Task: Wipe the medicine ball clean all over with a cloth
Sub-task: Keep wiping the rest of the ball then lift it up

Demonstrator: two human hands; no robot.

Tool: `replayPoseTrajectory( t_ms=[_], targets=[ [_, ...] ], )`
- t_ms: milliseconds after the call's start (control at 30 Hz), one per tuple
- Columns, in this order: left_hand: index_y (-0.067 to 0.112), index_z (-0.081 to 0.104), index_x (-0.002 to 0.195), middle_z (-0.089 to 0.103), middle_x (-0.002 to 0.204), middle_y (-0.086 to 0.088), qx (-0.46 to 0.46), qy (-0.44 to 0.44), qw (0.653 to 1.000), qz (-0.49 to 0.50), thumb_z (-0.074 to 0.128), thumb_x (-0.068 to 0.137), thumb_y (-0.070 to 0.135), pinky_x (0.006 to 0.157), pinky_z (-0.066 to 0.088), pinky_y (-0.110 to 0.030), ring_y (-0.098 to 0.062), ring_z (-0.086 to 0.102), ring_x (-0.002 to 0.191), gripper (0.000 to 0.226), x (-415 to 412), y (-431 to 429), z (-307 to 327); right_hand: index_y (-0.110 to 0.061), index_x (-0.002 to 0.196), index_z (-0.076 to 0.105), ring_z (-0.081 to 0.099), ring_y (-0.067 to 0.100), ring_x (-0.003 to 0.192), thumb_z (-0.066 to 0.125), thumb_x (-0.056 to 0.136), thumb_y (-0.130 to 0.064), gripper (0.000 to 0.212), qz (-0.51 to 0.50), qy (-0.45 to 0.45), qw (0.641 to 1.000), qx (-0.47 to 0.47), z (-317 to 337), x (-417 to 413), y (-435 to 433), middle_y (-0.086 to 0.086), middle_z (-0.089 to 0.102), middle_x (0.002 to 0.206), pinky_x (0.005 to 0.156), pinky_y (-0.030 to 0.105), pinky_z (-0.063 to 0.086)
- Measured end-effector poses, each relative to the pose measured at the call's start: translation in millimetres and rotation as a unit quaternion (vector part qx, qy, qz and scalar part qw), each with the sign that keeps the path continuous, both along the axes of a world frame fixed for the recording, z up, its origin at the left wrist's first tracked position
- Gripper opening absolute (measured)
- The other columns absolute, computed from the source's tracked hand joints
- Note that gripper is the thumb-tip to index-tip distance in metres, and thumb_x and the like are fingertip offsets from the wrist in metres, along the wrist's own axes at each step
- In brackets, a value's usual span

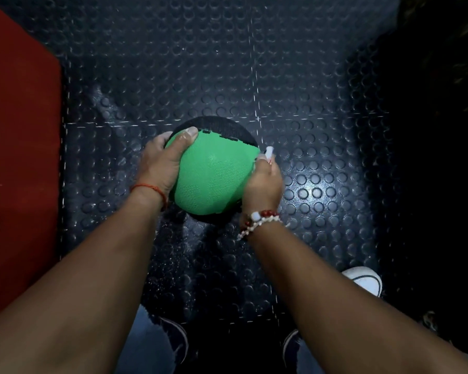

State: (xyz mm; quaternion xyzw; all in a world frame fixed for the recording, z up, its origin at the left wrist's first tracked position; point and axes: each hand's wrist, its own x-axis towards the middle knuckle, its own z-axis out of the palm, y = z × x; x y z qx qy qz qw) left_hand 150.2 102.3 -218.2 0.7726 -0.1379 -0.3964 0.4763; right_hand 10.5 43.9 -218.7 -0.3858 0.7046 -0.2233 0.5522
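Rubber floor tiles, dark and studded with round bumps, spread open on every side of the medicine ball, with pale seams crossing just beyond it. Well left of the ball, a red mat ends in a straight edge. The ball, green panel up and black at its far rim, is held between both hands. The left hand grips its left side, thumb hooked over the top. The right hand curls against its right side. A white scrap at the fingertips is too small to identify. A white shoe stands nearer than the ball, to its right.
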Motion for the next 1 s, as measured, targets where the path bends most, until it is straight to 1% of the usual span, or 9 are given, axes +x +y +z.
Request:
replayPoseTrajectory(
  t_ms=[167,267,367,500,567,667,800,933,1000],
  targets=[
    [0.015,0.068,0.117,0.072,0.113,-0.005,-0.007,0.000,1.000,-0.011,0.068,0.056,0.084,0.088,0.055,-0.041,-0.024,0.069,0.103,0.092,2.4,1.2,-1.2,-0.021,0.138,0.048,0.051,0.007,0.085,0.040,0.100,-0.031,0.040,0.131,0.049,0.970,-0.199,11.3,3.5,-2.2,-0.005,0.049,0.117,0.066,0.020,0.043],
    [0.017,0.066,0.120,0.071,0.115,-0.002,0.002,-0.002,1.000,-0.013,0.066,0.059,0.080,0.090,0.054,-0.041,-0.021,0.068,0.104,0.089,1.5,1.6,-0.2,-0.021,0.131,0.056,0.049,0.004,0.078,0.038,0.101,-0.033,0.037,0.151,0.028,0.980,-0.125,4.1,0.4,-31.1,-0.004,0.053,0.105,0.061,0.017,0.039],
    [0.019,0.068,0.114,0.073,0.111,-0.001,0.001,0.003,1.000,-0.002,0.065,0.060,0.076,0.094,0.055,-0.047,-0.021,0.069,0.102,0.079,-1.1,0.0,3.4,-0.012,0.093,0.062,0.037,0.008,0.057,0.036,0.102,-0.033,0.034,0.090,0.011,0.995,0.049,-8.3,-9.7,-42.9,-0.002,0.045,0.073,0.048,0.019,0.032],
    [0.023,0.071,0.105,0.074,0.108,-0.001,0.012,-0.002,1.000,-0.015,0.063,0.061,0.076,0.095,0.054,-0.050,-0.023,0.070,0.101,0.070,1.2,-1.9,7.1,-0.018,0.078,0.053,0.043,0.014,0.063,0.039,0.099,-0.037,0.032,-0.049,-0.047,0.990,0.123,-14.1,-8.7,-14.9,-0.001,0.048,0.073,0.064,0.031,0.039],
    [0.023,0.073,0.098,0.075,0.105,-0.002,0.014,-0.010,1.000,-0.024,0.063,0.063,0.076,0.095,0.054,-0.052,-0.024,0.070,0.099,0.064,3.1,-3.8,8.1,-0.014,0.087,0.057,0.041,0.011,0.061,0.036,0.100,-0.038,0.034,-0.066,-0.030,0.996,0.051,-7.6,-1.2,1.0,-0.001,0.048,0.077,0.058,0.027,0.037],
    [0.022,0.073,0.101,0.074,0.105,0.001,0.009,-0.017,0.999,-0.036,0.061,0.066,0.075,0.090,0.054,-0.044,-0.017,0.069,0.097,0.065,4.5,-2.8,7.5,-0.021,0.129,0.054,0.048,0.010,0.072,0.034,0.098,-0.043,0.044,0.031,0.028,0.995,-0.087,-2.2,1.8,7.1,0.002,0.054,0.104,0.060,0.025,0.040],
    [0.015,0.071,0.106,0.074,0.103,-0.002,-0.004,-0.021,0.998,-0.063,0.063,0.066,0.078,0.086,0.054,-0.043,-0.022,0.070,0.093,0.075,3.4,-0.3,6.3,-0.021,0.136,0.052,0.050,-0.001,0.095,0.036,0.101,-0.033,0.040,0.113,0.022,0.985,-0.130,3.2,-2.9,-19.1,-0.004,0.055,0.123,0.084,0.019,0.042],
    [0.021,0.067,0.121,0.070,0.119,-0.001,0.013,-0.030,0.998,-0.053,0.067,0.055,0.087,0.098,0.052,-0.048,-0.020,0.067,0.109,0.093,4.2,-2.7,4.3,-0.008,0.109,0.065,0.047,0.007,0.068,0.038,0.102,-0.027,0.033,0.066,0.014,0.998,0.006,-1.9,-9.0,-36.5,-0.003,0.054,0.082,0.053,0.017,0.040],
    [0.022,0.066,0.123,0.069,0.119,0.002,0.021,-0.037,0.997,-0.061,0.067,0.055,0.086,0.098,0.052,-0.047,-0.017,0.066,0.109,0.094,3.6,-5.6,6.6,-0.007,0.092,0.064,0.055,0.017,0.072,0.043,0.099,-0.033,0.034,-0.001,-0.011,0.992,0.125,-6.4,-15.4,-34.1,0.005,0.058,0.082,0.066,0.024,0.048]
  ],
)
